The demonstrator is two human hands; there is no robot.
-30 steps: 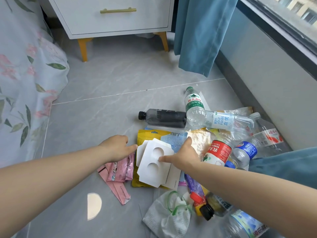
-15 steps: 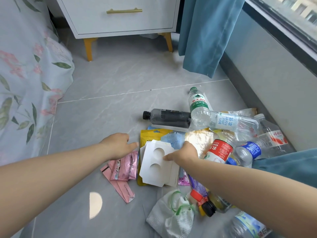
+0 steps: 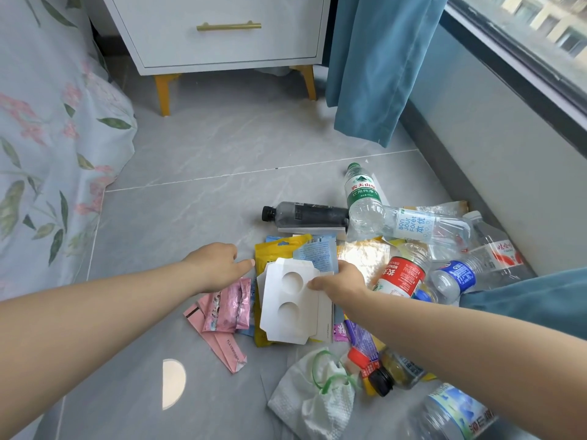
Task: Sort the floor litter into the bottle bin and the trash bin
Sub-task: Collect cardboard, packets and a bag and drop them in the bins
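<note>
one white card (image 3: 289, 300) points toward the person. right hand (image 3: 341, 282) pinches its right edge; left hand (image 3: 216, 265) hovers beside, empty, relaxed.

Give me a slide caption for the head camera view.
Right hand pinches a white cardboard insert atop a yellow pouch; left hand hovers beside it.

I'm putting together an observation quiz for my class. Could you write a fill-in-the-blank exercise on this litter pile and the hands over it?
1. The white cardboard insert has ___ round holes.
2. The dark bottle lying on the floor has a ___ cap.
3. The hand touching the insert is the person's ___ one.
4. The pink packets lie on the floor to the ___ of the insert.

Missing words: two; black; right; left.
</note>
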